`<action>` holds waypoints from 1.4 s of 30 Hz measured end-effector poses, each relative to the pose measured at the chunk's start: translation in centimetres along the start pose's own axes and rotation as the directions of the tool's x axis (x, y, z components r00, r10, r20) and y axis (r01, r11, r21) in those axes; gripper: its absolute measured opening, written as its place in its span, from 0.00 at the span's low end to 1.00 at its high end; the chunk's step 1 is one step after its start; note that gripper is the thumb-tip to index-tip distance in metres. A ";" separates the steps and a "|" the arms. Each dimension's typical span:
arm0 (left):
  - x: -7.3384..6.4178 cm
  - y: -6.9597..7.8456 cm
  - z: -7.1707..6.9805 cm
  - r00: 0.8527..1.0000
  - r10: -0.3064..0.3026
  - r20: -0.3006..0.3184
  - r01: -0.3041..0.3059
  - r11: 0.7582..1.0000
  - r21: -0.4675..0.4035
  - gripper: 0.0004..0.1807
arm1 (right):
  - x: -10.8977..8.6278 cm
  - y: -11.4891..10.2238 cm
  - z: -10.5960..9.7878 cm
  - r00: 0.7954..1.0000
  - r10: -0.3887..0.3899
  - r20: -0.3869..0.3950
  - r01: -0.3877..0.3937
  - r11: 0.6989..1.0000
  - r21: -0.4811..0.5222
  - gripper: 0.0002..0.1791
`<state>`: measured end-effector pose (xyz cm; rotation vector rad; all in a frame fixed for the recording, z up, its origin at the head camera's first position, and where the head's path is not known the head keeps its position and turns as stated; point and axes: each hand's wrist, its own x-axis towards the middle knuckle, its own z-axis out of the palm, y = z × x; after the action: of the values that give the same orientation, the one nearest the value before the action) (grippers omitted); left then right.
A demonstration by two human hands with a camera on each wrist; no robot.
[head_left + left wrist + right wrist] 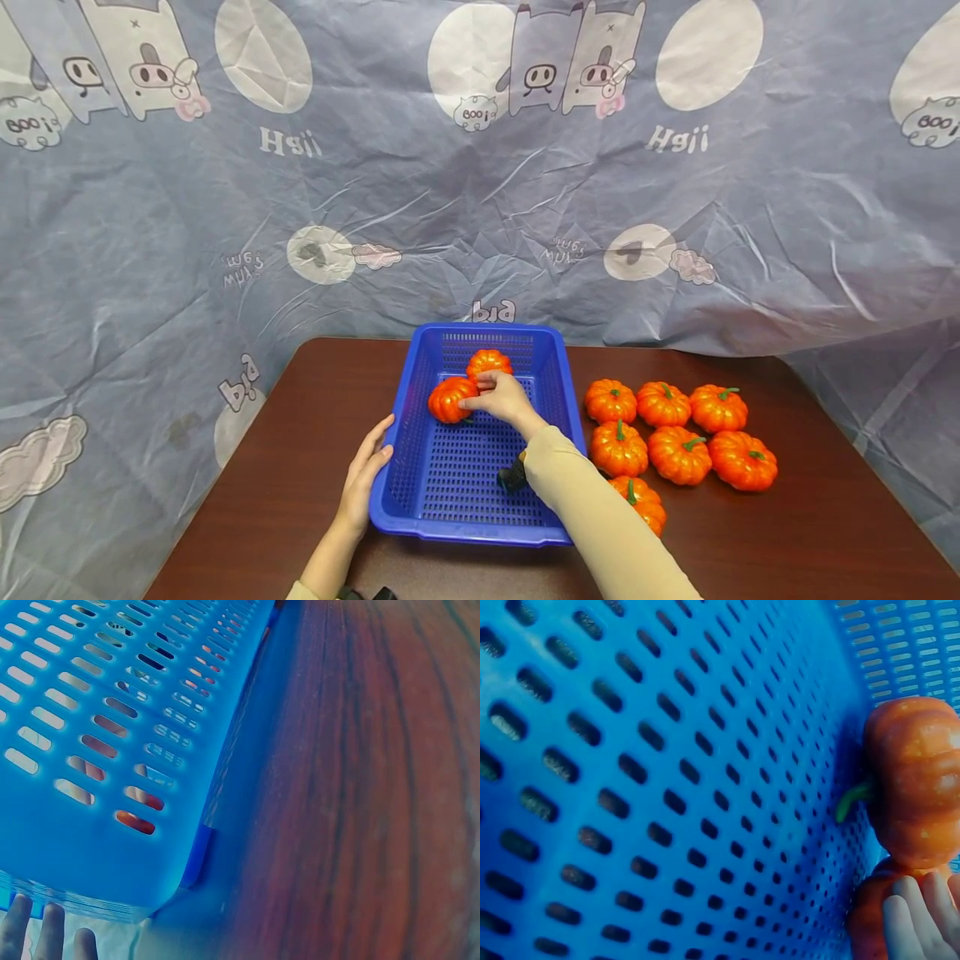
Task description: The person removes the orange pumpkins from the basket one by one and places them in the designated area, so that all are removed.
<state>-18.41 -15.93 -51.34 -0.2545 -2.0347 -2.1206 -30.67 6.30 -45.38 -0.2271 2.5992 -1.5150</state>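
A blue perforated plastic basket [480,531] stands on the table with two shiny orange pumpkins inside. The left one [448,400] lies tilted, its green stem low on the right; the other pumpkin [489,362] is behind it. Inside the basket, my right hand [504,397] has its thumb and fingers at the left pumpkin's right side, not wrapped round it. Its fingers [915,919] overlap a pumpkin in the right wrist view. My left hand [365,475] touches the basket's left side with extended fingers; several fingertips [51,930] show in the left wrist view.
Several more pumpkins [678,456] stand in loose rows on the brown table [810,533], right of the basket. One pumpkin [637,502] is partly behind the right sleeve. A printed grey-blue cloth [480,208] hangs behind the table.
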 end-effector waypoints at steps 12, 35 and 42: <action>0.0 0.0 -0.1 1.000 0.002 0.012 -0.002 1.000 -0.015 0.25 | 0.0 0.1 0.4 0.999 -0.018 0.031 0.021 0.995 -0.100 0.35; -0.1 -0.1 -0.1 1.000 -0.008 0.020 0.008 1.000 -0.018 0.25 | -0.2 0.3 0.9 0.998 -0.062 -0.019 0.054 0.954 -0.296 0.30; -0.1 -0.1 0.0 1.000 0.002 0.023 -0.002 1.000 -0.030 0.25 | -0.3 -0.3 0.6 0.997 -0.065 -0.050 0.054 0.978 -0.199 0.29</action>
<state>-18.32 -15.95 -51.46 -0.2867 -2.0154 -2.1586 -30.28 5.68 -45.46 -0.2881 2.8133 -1.2970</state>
